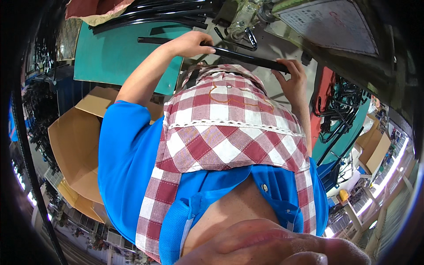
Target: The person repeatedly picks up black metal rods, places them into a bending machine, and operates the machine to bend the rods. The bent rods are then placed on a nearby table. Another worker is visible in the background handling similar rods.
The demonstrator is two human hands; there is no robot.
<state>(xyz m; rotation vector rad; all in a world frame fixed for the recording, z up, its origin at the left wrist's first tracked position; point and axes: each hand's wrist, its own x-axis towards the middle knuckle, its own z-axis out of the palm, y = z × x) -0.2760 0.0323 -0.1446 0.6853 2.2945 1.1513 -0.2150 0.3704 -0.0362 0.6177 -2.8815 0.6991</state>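
Note:
A long, glossy black bar (247, 57) runs across in front of my apron, sloping down toward the right. My left hand (191, 44) is closed round it left of its middle, thumb along the near side, and the bar's left end sticks out past the wrist. Near the right end, my right hand (293, 79) grips it between thumb and fingers. Just beyond the bar, a metal machine fixture (244, 20) stands with a bent black rod (251, 39) beside it. Whether the bar is hollow or solid I cannot tell.
At the left is a green tabletop (106, 57) with several long black bars (154, 20) at its far edge. Bent black metal parts (338, 108) lie at the right by a red edge (319, 97). An opened cardboard box (75, 145) stands at my left. A machine panel (335, 26) overhangs the far right.

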